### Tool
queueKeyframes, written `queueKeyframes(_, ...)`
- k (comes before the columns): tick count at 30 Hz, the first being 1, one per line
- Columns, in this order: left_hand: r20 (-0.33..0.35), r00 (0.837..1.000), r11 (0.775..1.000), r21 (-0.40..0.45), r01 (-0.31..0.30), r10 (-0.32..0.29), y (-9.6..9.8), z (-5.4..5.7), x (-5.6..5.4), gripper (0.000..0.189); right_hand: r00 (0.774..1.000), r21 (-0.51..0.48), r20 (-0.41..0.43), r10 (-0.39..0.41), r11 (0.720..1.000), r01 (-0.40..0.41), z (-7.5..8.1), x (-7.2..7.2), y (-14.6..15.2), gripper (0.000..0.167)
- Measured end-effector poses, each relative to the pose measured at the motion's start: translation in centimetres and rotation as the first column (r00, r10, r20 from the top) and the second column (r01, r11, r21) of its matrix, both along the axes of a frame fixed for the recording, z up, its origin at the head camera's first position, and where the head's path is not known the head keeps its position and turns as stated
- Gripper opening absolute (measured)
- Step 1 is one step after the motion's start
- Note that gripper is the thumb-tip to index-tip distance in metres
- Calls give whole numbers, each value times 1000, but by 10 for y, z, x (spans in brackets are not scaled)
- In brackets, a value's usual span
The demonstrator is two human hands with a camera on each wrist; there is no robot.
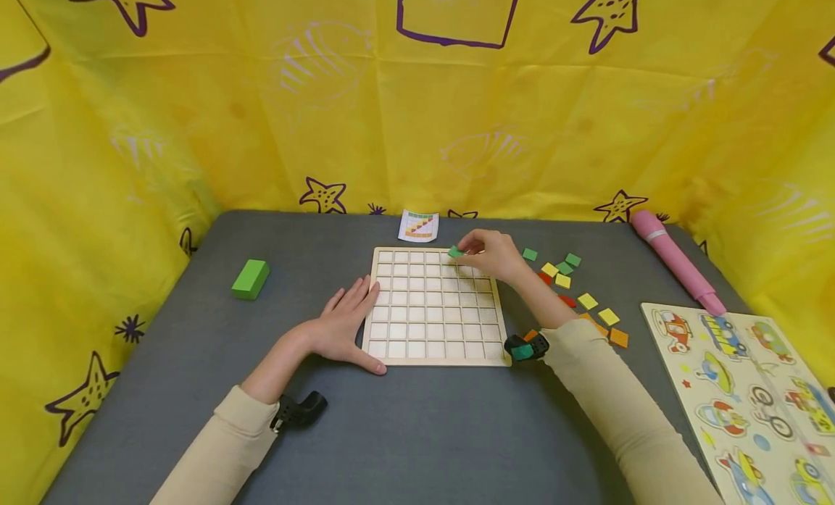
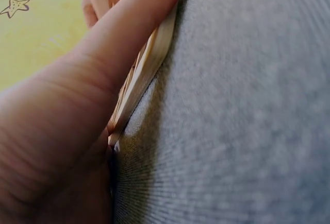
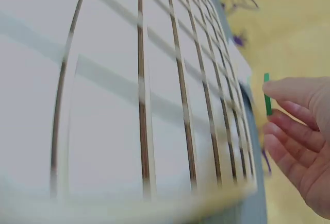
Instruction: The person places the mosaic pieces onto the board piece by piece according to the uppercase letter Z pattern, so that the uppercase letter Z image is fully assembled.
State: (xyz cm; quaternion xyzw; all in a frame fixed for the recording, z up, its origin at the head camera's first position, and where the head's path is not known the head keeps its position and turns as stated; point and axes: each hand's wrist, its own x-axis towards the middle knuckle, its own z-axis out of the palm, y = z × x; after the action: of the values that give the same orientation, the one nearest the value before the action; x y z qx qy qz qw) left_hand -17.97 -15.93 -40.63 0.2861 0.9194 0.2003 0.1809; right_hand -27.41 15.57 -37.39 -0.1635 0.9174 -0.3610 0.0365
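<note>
A pale wooden grid board (image 1: 435, 362) with white square cells lies on the dark grey table. My right hand (image 1: 491, 254) pinches a small green square tile (image 1: 455, 251) over the board's top row, thumb and fingertips at its edge. The right wrist view shows that green tile (image 3: 267, 94) edge-on between thumb and fingers. Fingers spread, my left hand (image 1: 342, 327) rests along the board's left edge, its thumb by the lower left corner. In the left wrist view the thumb (image 2: 129, 23) lies along the board's side (image 2: 149, 72).
Loose green, yellow (image 1: 588, 301), red and orange tiles (image 1: 618, 337) lie right of the board, partly behind my right forearm. A pattern card (image 1: 419, 227) sits behind the board. A green block (image 1: 251, 280) is at left; a pink cylinder (image 1: 678, 262) and picture puzzle board (image 1: 707, 411) at right.
</note>
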Motion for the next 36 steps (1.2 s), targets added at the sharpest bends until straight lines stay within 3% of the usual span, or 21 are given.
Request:
queueKeyframes(8,-5,1000,1000,12,0,0,1,-3,2,136,990,67,-35,136,989,-134,-10,-12,-57,12)
queueKeyframes(14,-20,1000,1000,5,5,-5,4,-2,4,135,986,110,-66,152,983,-144,-18,-20,-77,7)
queueKeyframes(19,-23,1000,1000,-13,5,-5,6,-5,4,135,981,122,-83,175,979,-165,-20,-18,-81,9)
queueKeyframes(27,-16,1000,1000,-15,3,-3,5,-2,4,132,976,43,-106,190,981,-187,-22,-14,-69,18)
queueKeyframes(31,-22,1000,1000,5,-8,9,2,-3,3,131,989,16,-106,105,994,-104,-19,-12,-45,20)
queueKeyframes(36,-15,999,997,62,-41,42,-1,-5,3,130,993,80,-115,6,997,4,-18,-15,2,19)
